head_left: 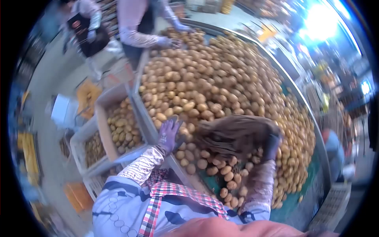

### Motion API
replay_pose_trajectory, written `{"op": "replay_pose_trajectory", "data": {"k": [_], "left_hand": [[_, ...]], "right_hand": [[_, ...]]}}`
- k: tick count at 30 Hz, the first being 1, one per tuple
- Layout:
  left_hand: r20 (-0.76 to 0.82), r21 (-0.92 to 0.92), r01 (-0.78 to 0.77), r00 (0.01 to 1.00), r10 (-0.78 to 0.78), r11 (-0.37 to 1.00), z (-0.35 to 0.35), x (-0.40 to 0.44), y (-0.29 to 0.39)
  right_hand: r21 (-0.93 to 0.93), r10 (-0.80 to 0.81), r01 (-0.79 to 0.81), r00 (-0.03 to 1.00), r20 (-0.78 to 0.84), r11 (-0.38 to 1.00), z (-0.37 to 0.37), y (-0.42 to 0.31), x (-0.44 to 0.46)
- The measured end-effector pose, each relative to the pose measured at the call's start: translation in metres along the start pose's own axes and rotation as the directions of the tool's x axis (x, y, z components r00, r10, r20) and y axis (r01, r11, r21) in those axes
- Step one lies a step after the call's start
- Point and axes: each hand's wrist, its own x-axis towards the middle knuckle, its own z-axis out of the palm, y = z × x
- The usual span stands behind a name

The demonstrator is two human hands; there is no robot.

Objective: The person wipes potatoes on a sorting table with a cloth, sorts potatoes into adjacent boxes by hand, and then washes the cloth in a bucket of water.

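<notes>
Round brown potatoes (221, 75) cover a large metal-edged table with a green surface (293, 201). My left hand (169, 136), in a purple glove, is at the table's near left edge beside the potatoes, its fingers spread and nothing in them. Over the heap, a crumpled brown cloth (237, 134) lies in front of me. My right hand (272, 145), in a dark purple glove, is closed on the right end of the cloth. The cloth partly hides its fingers.
Crates of potatoes (103, 130) stand left of the table. At the far left edge, a co-worker (136, 29) with gloved hands reaches into the potatoes; another person (89, 29) stands behind. An orange crate (78, 196) sits on the floor, and a pale crate (333, 205) is at the right.
</notes>
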Motion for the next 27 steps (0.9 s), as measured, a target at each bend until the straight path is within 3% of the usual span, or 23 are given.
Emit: {"op": "replay_pose_trajectory", "data": {"k": [2, 5, 7, 8, 11, 14, 18, 19, 21, 22, 23, 24, 25, 26, 27], "left_hand": [[-0.104, -0.073, 0.095, 0.989, -0.102, 0.993, -0.017, -0.018, -0.001], [-0.131, -0.142, 0.108, 0.983, -0.127, 0.984, -0.026, -0.031, -0.005], [0.048, 0.003, 0.221, 0.974, -0.221, 0.975, -0.043, -0.031, 0.004], [0.087, 0.075, 0.209, 0.973, -0.215, 0.975, -0.040, -0.033, 0.003], [-0.070, 0.012, 0.173, 0.983, -0.171, 0.985, -0.024, -0.035, 0.000], [0.009, -0.050, 0.210, 0.978, -0.210, 0.976, -0.022, -0.030, -0.002], [0.025, -0.046, 0.236, 0.972, -0.235, 0.971, -0.024, -0.033, -0.003], [0.022, -0.030, 0.232, 0.973, -0.232, 0.972, -0.026, -0.032, 0.003], [-0.034, -0.002, 0.235, 0.972, -0.234, 0.972, -0.013, -0.036, 0.001], [-0.016, -0.027, 0.230, 0.973, -0.230, 0.973, -0.016, -0.034, -0.002], [0.013, -0.054, 0.209, 0.978, -0.209, 0.976, -0.017, -0.030, -0.003], [0.028, -0.067, 0.223, 0.975, -0.221, 0.972, -0.019, -0.026, -0.003], [0.054, -0.082, 0.232, 0.972, -0.228, 0.969, -0.019, -0.025, -0.002], [-0.021, -0.059, 0.197, 0.980, -0.199, 0.979, -0.013, -0.027, 0.000], [-0.108, -0.034, 0.166, 0.980, -0.169, 0.985, -0.008, -0.025, -0.002]], "right_hand": [[0.184, 0.052, -0.016, 0.979, -0.196, 0.983, -0.021, 0.009, 0.039], [0.228, 0.002, 0.064, 0.960, -0.278, 0.971, -0.010, 0.014, 0.080], [0.196, -0.026, 0.089, 0.953, -0.302, 0.977, 0.000, 0.010, 0.096], [0.196, -0.035, 0.099, 0.952, -0.304, 0.976, 0.003, 0.007, 0.104], [0.230, -0.038, 0.109, 0.955, -0.294, 0.967, 0.008, 0.000, 0.120], [0.354, -0.014, 0.099, 0.972, -0.234, 0.930, 0.011, -0.007, 0.133], [0.758, 0.054, 0.020, 0.996, -0.072, 0.652, 0.024, -0.029, 0.151], [0.770, 0.018, 0.034, 0.998, -0.059, 0.637, 0.030, -0.031, 0.157], [0.366, -0.235, 0.285, 0.956, -0.177, 0.886, 0.069, -0.029, 0.177], [0.128, -0.354, 0.389, 0.906, -0.230, 0.912, 0.056, -0.064, 0.177], [0.017, -0.337, 0.339, 0.939, -0.072, 0.941, 0.048, -0.096, 0.171], [-0.106, -0.311, 0.319, 0.946, 0.088, 0.942, -0.003, -0.173, 0.152], [0.091, -0.300, 0.295, 0.953, 0.036, 0.951, -0.001, -0.209, 0.135], [0.286, -0.288, 0.280, 0.958, -0.016, 0.916, 0.001, -0.244, 0.119], [0.196, -0.334, 0.361, 0.929, -0.157, 0.912, 0.033, -0.266, 0.111]]}}
